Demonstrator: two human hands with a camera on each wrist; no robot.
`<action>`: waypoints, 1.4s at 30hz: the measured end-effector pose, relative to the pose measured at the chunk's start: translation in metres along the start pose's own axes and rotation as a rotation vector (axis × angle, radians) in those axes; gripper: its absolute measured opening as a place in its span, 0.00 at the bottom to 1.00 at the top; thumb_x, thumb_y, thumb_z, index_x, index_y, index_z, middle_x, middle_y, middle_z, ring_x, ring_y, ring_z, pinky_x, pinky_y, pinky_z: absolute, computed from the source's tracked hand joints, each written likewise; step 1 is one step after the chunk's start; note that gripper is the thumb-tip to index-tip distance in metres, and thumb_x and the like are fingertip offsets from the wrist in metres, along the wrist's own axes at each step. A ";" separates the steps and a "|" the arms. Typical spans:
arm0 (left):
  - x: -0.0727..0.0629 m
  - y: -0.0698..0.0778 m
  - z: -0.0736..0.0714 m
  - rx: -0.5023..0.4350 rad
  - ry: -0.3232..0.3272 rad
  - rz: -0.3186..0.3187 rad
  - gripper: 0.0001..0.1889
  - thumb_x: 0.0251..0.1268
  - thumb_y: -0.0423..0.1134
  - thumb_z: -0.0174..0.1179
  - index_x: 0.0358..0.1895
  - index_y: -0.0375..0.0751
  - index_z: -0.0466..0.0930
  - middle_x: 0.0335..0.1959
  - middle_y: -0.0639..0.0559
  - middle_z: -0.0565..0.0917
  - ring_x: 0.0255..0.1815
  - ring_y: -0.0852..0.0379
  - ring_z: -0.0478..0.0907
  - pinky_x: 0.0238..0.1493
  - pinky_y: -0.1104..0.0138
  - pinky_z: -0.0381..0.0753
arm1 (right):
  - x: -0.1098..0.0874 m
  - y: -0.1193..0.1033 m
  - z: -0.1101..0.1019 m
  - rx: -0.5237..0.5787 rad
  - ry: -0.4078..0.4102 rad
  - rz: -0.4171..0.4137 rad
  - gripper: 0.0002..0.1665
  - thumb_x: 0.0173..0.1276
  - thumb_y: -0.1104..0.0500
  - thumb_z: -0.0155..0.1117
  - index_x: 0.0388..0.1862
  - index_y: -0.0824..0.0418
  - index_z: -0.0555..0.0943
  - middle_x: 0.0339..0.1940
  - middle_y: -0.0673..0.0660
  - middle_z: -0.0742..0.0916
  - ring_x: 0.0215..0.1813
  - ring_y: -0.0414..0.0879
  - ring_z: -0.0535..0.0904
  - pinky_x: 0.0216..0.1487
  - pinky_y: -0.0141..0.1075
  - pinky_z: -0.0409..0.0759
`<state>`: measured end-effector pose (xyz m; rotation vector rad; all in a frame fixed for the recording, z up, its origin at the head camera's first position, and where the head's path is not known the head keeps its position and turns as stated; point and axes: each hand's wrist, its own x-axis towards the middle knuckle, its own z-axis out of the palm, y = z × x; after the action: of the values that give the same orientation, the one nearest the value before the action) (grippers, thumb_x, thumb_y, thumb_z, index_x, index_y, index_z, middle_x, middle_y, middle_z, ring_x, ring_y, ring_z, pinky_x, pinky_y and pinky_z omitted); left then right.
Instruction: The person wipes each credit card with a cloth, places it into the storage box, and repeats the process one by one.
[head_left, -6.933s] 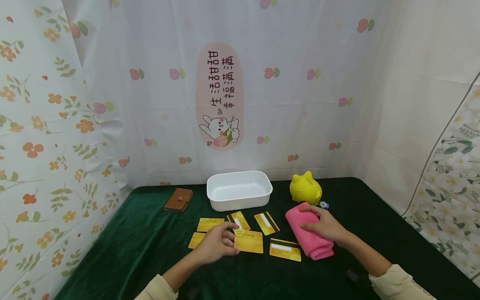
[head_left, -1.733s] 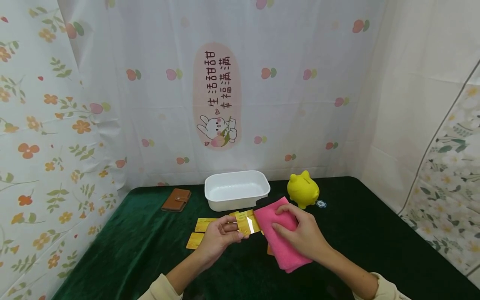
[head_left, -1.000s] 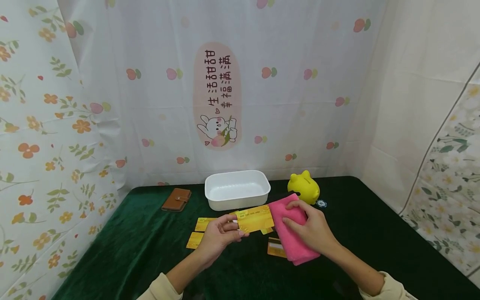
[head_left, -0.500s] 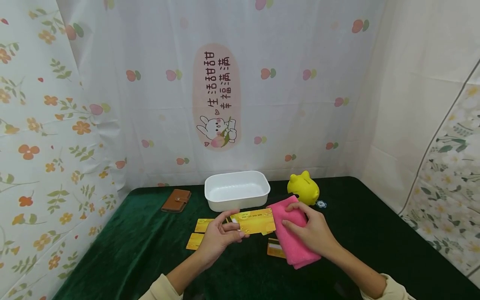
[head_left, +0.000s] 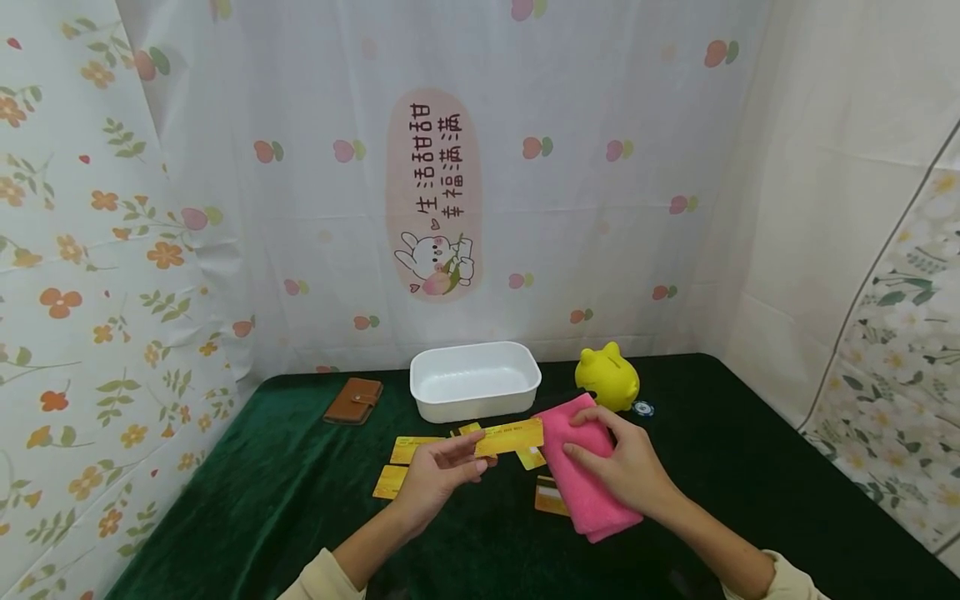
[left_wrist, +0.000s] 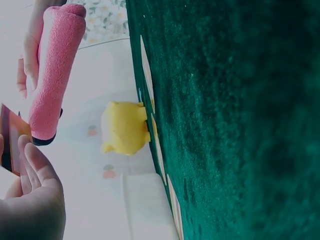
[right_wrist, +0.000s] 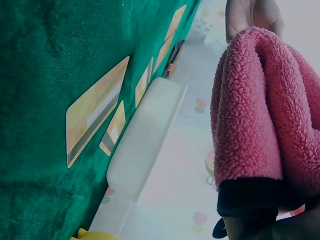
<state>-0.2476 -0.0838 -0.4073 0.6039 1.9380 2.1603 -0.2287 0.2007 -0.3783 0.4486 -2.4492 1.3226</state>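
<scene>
Above the table my left hand (head_left: 435,477) pinches a yellow bank card (head_left: 510,437) by its left end, thumb below and fingers behind. The card is tilted, so its face looks narrow in the head view. My right hand (head_left: 626,465) grips a folded pink towel (head_left: 581,479), whose upper left edge meets the card's right end. A dark band (right_wrist: 250,194) edges the towel in the right wrist view. Beneath the hands, several more yellow cards lie on the cloth, among them one card (head_left: 551,497) partly covered by the towel and another card (head_left: 390,482) beside my left hand.
A white basin (head_left: 475,408) stands at the back middle of the green-covered table (head_left: 300,467). Left of it lies a brown wallet (head_left: 353,401). A yellow piggy bank (head_left: 609,379) and a poker chip (head_left: 642,408) are at the back right. A printed curtain (head_left: 600,233) hangs behind.
Since the oldest frame, both hands have raised the card and towel, and the right hand has brought the towel left against the card. In the last half second the card has tilted further.
</scene>
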 end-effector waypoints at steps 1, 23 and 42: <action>0.000 0.000 0.000 0.005 -0.003 0.004 0.25 0.67 0.34 0.64 0.65 0.27 0.72 0.56 0.35 0.82 0.49 0.54 0.85 0.48 0.68 0.82 | 0.000 0.000 0.000 0.001 -0.003 -0.004 0.18 0.62 0.60 0.74 0.49 0.53 0.78 0.42 0.59 0.83 0.30 0.47 0.80 0.27 0.36 0.82; 0.002 -0.006 -0.001 0.138 0.240 -0.022 0.18 0.72 0.43 0.60 0.52 0.30 0.83 0.47 0.44 0.83 0.38 0.56 0.77 0.37 0.68 0.79 | 0.000 0.000 0.002 0.034 -0.046 0.035 0.18 0.63 0.58 0.73 0.49 0.54 0.77 0.41 0.59 0.81 0.30 0.48 0.80 0.28 0.38 0.82; 0.004 -0.002 0.000 -0.079 0.245 -0.101 0.19 0.68 0.42 0.64 0.53 0.30 0.78 0.49 0.37 0.85 0.36 0.52 0.88 0.28 0.72 0.79 | 0.005 -0.001 -0.003 0.070 -0.005 0.031 0.18 0.63 0.59 0.73 0.49 0.56 0.77 0.42 0.62 0.80 0.26 0.48 0.81 0.26 0.37 0.83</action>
<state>-0.2518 -0.0816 -0.4086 0.2314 1.9377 2.3266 -0.2322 0.2024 -0.3737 0.4331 -2.4301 1.4249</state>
